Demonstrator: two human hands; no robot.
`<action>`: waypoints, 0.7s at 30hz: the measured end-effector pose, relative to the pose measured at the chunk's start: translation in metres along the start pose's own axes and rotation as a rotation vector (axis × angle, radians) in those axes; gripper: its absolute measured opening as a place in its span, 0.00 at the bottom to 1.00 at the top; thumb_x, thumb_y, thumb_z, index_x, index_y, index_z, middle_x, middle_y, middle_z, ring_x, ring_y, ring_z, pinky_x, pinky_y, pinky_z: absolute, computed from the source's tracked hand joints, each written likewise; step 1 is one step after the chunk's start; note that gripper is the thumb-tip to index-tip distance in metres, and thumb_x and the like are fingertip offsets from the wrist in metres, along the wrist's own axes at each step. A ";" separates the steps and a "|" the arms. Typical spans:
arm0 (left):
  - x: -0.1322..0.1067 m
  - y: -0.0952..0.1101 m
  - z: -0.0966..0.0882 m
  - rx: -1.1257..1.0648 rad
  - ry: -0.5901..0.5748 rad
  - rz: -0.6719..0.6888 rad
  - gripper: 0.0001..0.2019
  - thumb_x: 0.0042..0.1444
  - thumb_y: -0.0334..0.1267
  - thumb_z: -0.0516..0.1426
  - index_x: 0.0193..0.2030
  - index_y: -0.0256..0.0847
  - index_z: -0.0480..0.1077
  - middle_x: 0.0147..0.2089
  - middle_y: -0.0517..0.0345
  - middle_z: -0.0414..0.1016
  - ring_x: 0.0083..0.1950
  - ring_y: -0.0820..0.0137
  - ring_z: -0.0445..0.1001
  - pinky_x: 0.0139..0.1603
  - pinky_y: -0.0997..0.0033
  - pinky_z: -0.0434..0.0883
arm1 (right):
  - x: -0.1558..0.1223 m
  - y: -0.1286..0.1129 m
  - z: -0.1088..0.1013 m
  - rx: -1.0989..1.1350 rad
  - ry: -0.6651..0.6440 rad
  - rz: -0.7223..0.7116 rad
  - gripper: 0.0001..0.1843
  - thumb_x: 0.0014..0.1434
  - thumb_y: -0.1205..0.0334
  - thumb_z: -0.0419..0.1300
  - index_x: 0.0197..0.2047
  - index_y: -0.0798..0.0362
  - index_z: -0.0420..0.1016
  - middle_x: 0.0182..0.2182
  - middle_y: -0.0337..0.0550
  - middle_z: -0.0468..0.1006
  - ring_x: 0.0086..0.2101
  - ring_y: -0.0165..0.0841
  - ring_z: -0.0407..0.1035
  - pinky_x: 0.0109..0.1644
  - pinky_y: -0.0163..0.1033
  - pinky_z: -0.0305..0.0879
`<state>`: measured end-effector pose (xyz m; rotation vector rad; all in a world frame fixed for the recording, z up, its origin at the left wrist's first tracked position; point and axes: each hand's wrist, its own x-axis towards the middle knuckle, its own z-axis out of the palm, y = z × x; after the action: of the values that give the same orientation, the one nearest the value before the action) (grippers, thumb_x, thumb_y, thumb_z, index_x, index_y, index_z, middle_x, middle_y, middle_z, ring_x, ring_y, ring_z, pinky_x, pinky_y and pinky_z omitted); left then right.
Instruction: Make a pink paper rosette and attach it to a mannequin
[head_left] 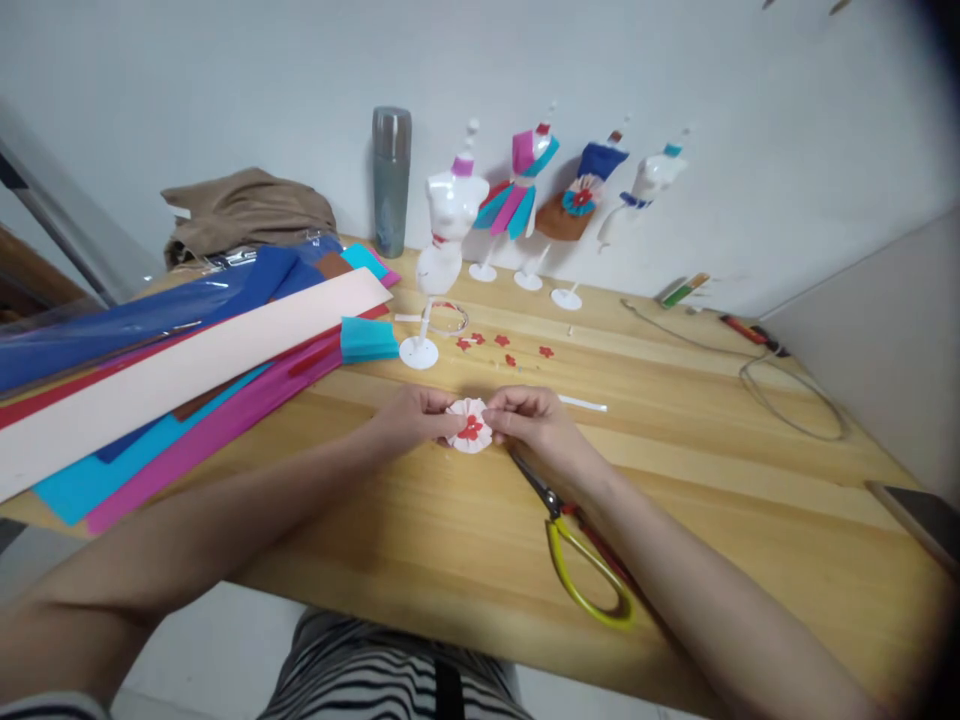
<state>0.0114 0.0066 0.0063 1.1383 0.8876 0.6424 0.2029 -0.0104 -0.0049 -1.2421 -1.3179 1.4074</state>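
Note:
Between my two hands is a pale pink pleated paper flower (470, 444) with a small red flower at its centre. My left hand (412, 415) pinches its left side, the thumb lying over the pleats near the red petals. On the opposite edge, my right hand (536, 420) grips it between thumb and fingers. Yellow-handled scissors (592, 580) lie partly under my right forearm. Several small red paper flowers (502, 341) are scattered on the table beyond my hands. A white mini mannequin (456, 205) with a pink neck band stands behind them.
Coloured paper strips (225, 350) pile up at the left, near a brown cloth (247, 210) and a grey bottle (391, 180). Dressed mannequins (523, 190) line the wall. A cable (750, 385) loops at the right, and a dark flat device (915, 520) sits at the right edge.

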 end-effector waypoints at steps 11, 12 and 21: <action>0.009 -0.008 -0.005 0.004 -0.018 -0.012 0.12 0.44 0.41 0.66 0.31 0.32 0.80 0.30 0.51 0.81 0.30 0.72 0.75 0.34 0.74 0.72 | -0.003 -0.014 -0.002 0.068 0.023 0.018 0.10 0.44 0.57 0.70 0.21 0.53 0.76 0.16 0.35 0.72 0.18 0.25 0.59 0.23 0.34 0.51; 0.009 -0.009 -0.006 -0.002 -0.018 -0.015 0.13 0.44 0.41 0.66 0.32 0.32 0.80 0.31 0.50 0.81 0.31 0.72 0.76 0.34 0.74 0.72 | -0.004 -0.015 -0.003 0.075 0.025 0.016 0.11 0.44 0.57 0.70 0.21 0.53 0.75 0.16 0.36 0.73 0.18 0.25 0.59 0.24 0.34 0.51; 0.006 -0.007 -0.006 -0.158 0.003 0.042 0.13 0.45 0.42 0.68 0.33 0.31 0.80 0.32 0.50 0.81 0.34 0.71 0.77 0.38 0.74 0.74 | -0.005 -0.020 -0.004 -0.052 -0.074 0.065 0.14 0.43 0.53 0.71 0.24 0.54 0.75 0.19 0.37 0.73 0.21 0.25 0.60 0.26 0.34 0.53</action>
<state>0.0090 0.0123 -0.0033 1.0156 0.8031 0.7359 0.2064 -0.0126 0.0162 -1.2888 -1.3833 1.4854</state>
